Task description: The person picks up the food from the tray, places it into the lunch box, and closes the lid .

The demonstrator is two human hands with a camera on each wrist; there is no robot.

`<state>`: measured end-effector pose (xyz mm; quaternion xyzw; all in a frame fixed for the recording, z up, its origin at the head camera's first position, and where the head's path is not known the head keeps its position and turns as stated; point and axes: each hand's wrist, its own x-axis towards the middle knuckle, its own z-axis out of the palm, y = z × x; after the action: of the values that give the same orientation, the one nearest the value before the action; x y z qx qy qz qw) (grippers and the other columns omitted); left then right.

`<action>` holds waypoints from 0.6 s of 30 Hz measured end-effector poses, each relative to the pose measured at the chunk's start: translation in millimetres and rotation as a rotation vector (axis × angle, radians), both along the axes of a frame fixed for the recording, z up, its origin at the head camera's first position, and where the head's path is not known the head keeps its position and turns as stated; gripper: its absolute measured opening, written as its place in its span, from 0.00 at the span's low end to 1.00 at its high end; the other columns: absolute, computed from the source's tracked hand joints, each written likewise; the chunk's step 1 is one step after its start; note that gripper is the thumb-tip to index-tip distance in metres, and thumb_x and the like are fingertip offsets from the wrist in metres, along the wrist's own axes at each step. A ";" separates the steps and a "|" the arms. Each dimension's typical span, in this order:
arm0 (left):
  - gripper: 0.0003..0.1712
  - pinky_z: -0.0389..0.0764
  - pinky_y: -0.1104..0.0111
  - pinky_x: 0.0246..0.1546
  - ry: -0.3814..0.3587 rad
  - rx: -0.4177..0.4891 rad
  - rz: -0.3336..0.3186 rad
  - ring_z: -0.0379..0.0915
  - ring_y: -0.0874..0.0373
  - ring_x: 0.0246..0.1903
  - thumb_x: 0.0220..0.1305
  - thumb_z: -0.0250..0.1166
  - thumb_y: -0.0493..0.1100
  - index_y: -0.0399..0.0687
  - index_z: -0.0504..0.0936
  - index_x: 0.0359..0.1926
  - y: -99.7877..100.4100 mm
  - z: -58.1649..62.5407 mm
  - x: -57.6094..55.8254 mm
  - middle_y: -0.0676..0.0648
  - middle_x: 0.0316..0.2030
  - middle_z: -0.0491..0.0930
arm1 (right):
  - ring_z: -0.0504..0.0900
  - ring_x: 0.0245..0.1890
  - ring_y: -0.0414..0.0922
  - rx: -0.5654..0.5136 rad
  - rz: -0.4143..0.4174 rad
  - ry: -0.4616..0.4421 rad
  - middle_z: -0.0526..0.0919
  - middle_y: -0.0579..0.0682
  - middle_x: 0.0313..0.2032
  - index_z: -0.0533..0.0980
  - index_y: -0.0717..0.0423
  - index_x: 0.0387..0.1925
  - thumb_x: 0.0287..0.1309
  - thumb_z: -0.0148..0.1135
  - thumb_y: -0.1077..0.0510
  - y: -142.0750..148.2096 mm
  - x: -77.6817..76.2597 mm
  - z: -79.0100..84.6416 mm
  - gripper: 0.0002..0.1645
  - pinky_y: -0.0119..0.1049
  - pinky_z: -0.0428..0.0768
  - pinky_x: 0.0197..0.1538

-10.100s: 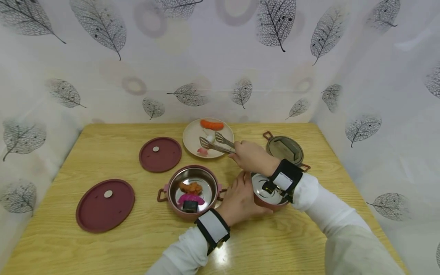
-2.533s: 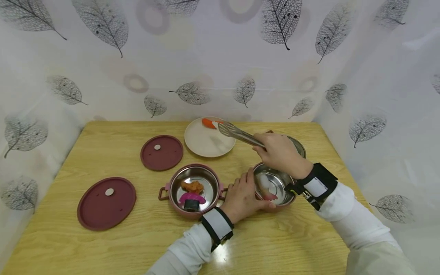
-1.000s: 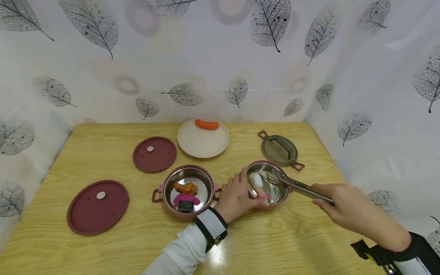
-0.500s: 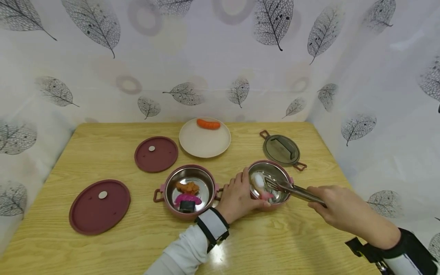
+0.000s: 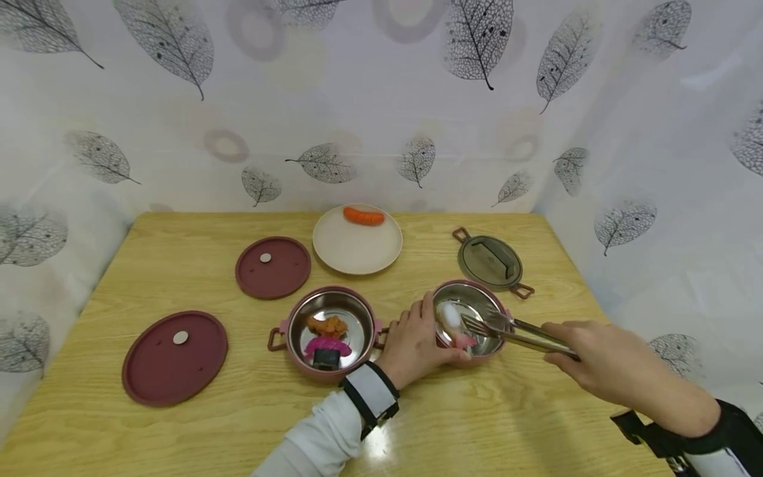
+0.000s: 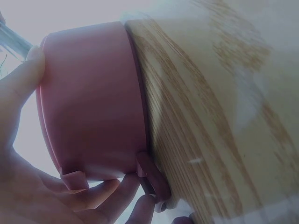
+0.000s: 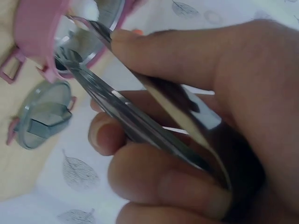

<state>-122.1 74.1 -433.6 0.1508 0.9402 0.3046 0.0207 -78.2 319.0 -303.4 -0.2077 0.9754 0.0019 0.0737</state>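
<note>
My left hand (image 5: pixel 415 344) holds the right-hand pink pot (image 6: pixel 93 102), its thumb at the rim and fingers round the side by a handle. Metal tongs (image 5: pixel 536 336) are gripped in my right hand (image 5: pixel 614 361), their slotted ends inside that pot. In the right wrist view the two arms of the tongs (image 7: pixel 117 105) stand apart. Inside the pot lie a white piece (image 5: pixel 450 315) and a pink piece (image 5: pixel 463 340), which look joined; the tongs' ends are just right of them. An orange sausage (image 5: pixel 364 216) lies on the cream plate (image 5: pixel 352 255).
Left of my left hand, another pink pot (image 5: pixel 293 354) contains an orange-brown fried piece (image 5: pixel 328 326), a magenta piece (image 5: pixel 318 345) and a dark block (image 5: pixel 326 360). Two maroon lids (image 5: pixel 272 278) (image 5: pixel 173 374) lie at the left. A glass-like lid with handles (image 5: pixel 485 257) lies behind the held pot.
The white and pink pieces went from the plate into the right pot. The tongs left the sausage area for the pot, and their arms spread in the last half second. My left hand stayed.
</note>
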 end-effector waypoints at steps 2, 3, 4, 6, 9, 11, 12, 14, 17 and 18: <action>0.71 0.76 0.49 0.47 -0.003 -0.007 -0.006 0.72 0.46 0.52 0.33 0.63 0.78 0.42 0.52 0.72 0.4 0.0 0.1 0.39 0.58 0.71 | 0.74 0.23 0.35 0.005 0.005 0.024 0.84 0.43 0.32 0.79 0.49 0.44 0.51 0.65 0.50 -0.1 -0.8 4.5 0.17 0.32 0.67 0.19; 0.71 0.76 0.49 0.46 0.001 -0.010 -0.008 0.72 0.46 0.51 0.33 0.62 0.79 0.42 0.51 0.72 0.3 0.0 0.1 0.39 0.58 0.72 | 0.73 0.22 0.35 0.005 0.009 0.037 0.83 0.42 0.32 0.79 0.49 0.44 0.51 0.65 0.49 -0.4 -1.6 6.9 0.17 0.32 0.67 0.19; 0.71 0.76 0.49 0.46 0.002 -0.015 -0.010 0.72 0.46 0.51 0.33 0.62 0.79 0.42 0.51 0.72 0.2 0.0 0.1 0.39 0.58 0.72 | 0.71 0.21 0.34 0.002 0.015 0.058 0.82 0.41 0.30 0.79 0.48 0.43 0.51 0.65 0.50 -1.3 -2.7 9.6 0.16 0.32 0.65 0.18; 0.72 0.76 0.50 0.47 -0.006 -0.019 -0.012 0.72 0.46 0.52 0.32 0.61 0.80 0.42 0.50 0.72 0.2 0.4 -0.3 0.40 0.58 0.71 | 0.68 0.20 0.34 -0.004 0.030 0.115 0.80 0.39 0.28 0.78 0.47 0.41 0.51 0.65 0.50 -4.1 -5.7 14.8 0.15 0.32 0.63 0.17; 0.72 0.75 0.49 0.48 -0.018 -0.019 -0.008 0.71 0.47 0.53 0.32 0.61 0.80 0.43 0.50 0.73 0.0 0.6 -0.8 0.40 0.59 0.71 | 0.65 0.18 0.34 -0.020 0.061 0.194 0.77 0.40 0.26 0.78 0.49 0.43 0.51 0.65 0.50 -10.9 -12.7 21.2 0.16 0.32 0.62 0.17; 0.73 0.75 0.49 0.48 -0.025 -0.018 -0.006 0.71 0.47 0.53 0.31 0.61 0.80 0.44 0.49 0.73 0.1 0.6 -1.1 0.40 0.59 0.71 | 0.66 0.18 0.35 -0.026 0.084 0.241 0.78 0.42 0.26 0.79 0.51 0.45 0.51 0.65 0.50 -17.4 -18.5 24.0 0.19 0.32 0.62 0.18; 0.73 0.75 0.49 0.48 -0.027 -0.017 -0.005 0.71 0.47 0.53 0.31 0.61 0.80 0.45 0.49 0.73 0.0 0.6 -1.1 0.40 0.59 0.71 | 0.67 0.18 0.35 -0.033 0.100 0.258 0.79 0.43 0.27 0.79 0.53 0.46 0.51 0.65 0.51 -20.9 -21.8 24.9 0.20 0.33 0.63 0.18; 0.73 0.75 0.49 0.48 -0.027 -0.014 -0.006 0.71 0.47 0.53 0.31 0.61 0.80 0.45 0.49 0.73 -0.1 0.4 -1.2 0.40 0.59 0.71 | 0.70 0.18 0.37 -0.044 0.129 0.290 0.80 0.46 0.28 0.78 0.55 0.48 0.51 0.65 0.51 -28.6 -28.5 26.2 0.22 0.34 0.65 0.17; 0.73 0.75 0.50 0.48 -0.030 -0.013 -0.013 0.71 0.47 0.54 0.31 0.61 0.80 0.45 0.48 0.73 -0.2 0.6 -1.4 0.41 0.59 0.71 | 0.74 0.19 0.40 -0.057 0.169 0.326 0.82 0.49 0.30 0.78 0.57 0.50 0.51 0.65 0.50 -41.0 -38.7 27.1 0.25 0.37 0.69 0.18; 0.73 0.75 0.50 0.48 -0.033 -0.013 -0.016 0.71 0.48 0.54 0.31 0.61 0.80 0.46 0.48 0.73 -0.1 0.7 -1.4 0.41 0.59 0.70 | 0.74 0.19 0.40 -0.062 0.181 0.330 0.82 0.50 0.31 0.78 0.58 0.51 0.51 0.65 0.50 -45.2 -42.3 27.2 0.27 0.38 0.70 0.18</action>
<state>-123.5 74.1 -432.9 0.1532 0.9405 0.3007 0.0397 -120.5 273.8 -276.1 -0.2938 0.9511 0.0125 -0.0943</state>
